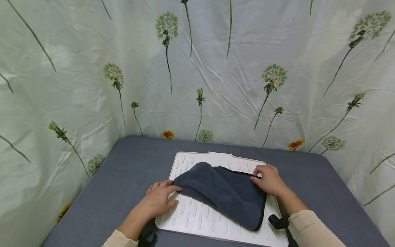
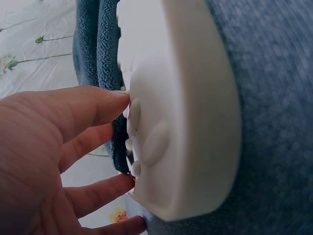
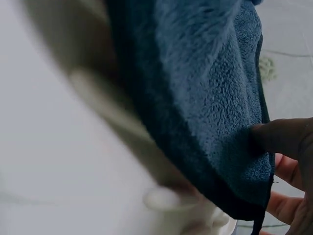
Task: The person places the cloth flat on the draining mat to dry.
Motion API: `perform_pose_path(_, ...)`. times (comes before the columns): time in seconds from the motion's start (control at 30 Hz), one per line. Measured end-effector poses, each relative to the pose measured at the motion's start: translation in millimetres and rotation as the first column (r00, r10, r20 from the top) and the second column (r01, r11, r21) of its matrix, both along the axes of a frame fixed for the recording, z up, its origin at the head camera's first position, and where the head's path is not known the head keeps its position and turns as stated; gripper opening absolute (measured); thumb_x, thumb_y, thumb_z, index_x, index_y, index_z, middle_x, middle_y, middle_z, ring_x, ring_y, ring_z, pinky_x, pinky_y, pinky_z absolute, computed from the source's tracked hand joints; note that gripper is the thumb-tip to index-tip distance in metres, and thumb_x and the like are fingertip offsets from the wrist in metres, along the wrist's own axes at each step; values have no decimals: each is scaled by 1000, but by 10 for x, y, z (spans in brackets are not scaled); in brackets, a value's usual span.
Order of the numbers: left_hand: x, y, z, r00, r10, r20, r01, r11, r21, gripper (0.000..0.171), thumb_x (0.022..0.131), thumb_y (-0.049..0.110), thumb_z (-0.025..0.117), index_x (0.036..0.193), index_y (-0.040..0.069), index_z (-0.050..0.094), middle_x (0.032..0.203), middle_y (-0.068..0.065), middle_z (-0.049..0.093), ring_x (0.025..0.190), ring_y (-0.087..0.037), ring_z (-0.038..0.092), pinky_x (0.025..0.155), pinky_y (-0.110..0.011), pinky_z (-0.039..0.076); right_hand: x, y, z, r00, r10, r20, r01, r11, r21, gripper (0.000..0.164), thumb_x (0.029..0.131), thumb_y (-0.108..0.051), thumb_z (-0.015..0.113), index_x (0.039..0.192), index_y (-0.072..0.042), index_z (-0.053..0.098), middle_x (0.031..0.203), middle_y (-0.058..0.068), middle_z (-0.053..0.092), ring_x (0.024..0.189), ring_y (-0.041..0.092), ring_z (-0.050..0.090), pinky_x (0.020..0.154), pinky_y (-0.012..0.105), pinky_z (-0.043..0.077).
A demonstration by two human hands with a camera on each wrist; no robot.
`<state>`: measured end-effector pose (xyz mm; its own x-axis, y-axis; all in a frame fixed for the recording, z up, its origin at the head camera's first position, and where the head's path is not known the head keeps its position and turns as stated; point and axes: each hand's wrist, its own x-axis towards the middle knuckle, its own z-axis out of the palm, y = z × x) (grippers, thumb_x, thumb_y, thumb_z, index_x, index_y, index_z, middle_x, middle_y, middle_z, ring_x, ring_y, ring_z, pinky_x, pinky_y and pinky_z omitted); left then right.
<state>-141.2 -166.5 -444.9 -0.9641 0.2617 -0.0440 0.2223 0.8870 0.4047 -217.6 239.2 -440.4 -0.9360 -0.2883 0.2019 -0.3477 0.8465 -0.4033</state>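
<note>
Soft napped cloth [image 1: 228, 197] on smooth, ridged plastic.
The cloth has a dense, fuzzy, matt pile, bound with a flatter black fabric edging [image 1: 263, 212]; beneath it the white tray [image 1: 213, 224] looks like moulded plastic, smooth with a slight sheen, its face broken by raised oblong ridges; the desk [image 1: 139, 164] wears matt, fine-textured woven-looking fabric, the printed sheet [image 1: 222, 120] behind is thin, creased and glossy like plastic film, and the sleeves [image 1: 313, 230] are matt cloth.

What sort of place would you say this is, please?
Perhaps an indoor tabletop workspace: flower-printed sheeting hangs behind a table covered in grey-blue fabric, and a white tray lies on top.
</note>
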Motion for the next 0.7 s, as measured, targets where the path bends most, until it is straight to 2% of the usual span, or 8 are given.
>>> perform_pose_path(0.23, 20, -12, 12, 1000, 4, 16, -4, 1000, 16, 37, 89, 26, 78, 125, 25, 72, 143, -17, 58, 128, -47, 52, 105, -72, 37, -131, 60, 14, 997, -58, 45, 58, 998, 12, 14, 90, -16, 76, 80, -12, 66, 96, 14, 73, 112, 47, 63, 108, 69, 26)
perform_pose_path(0.53, 37, -27, 20, 1000, -1, 25, 0, 1000, 31, 37, 89, 26, 78, 126, 26, 72, 145, -17, 57, 131, -46, 51, 106, -72, 37, -290, 99, -16, 993, -109, 51, 105, 992, 68, 15, 91, -16, 73, 80, -10, 65, 94, 17, 73, 108, 46, 63, 109, 69, 25)
perform_pose_path(0.7, 29, -37, 16, 999, -13, 36, 12, 999, 35, 38, 89, 27, 78, 126, 27, 71, 146, -17, 57, 132, -45, 51, 106, -70, 38, -341, 106, -22, 989, -141, 55, 135, 986, 98, 15, 92, -17, 72, 82, -9, 66, 101, 20, 73, 112, 45, 61, 110, 69, 24)
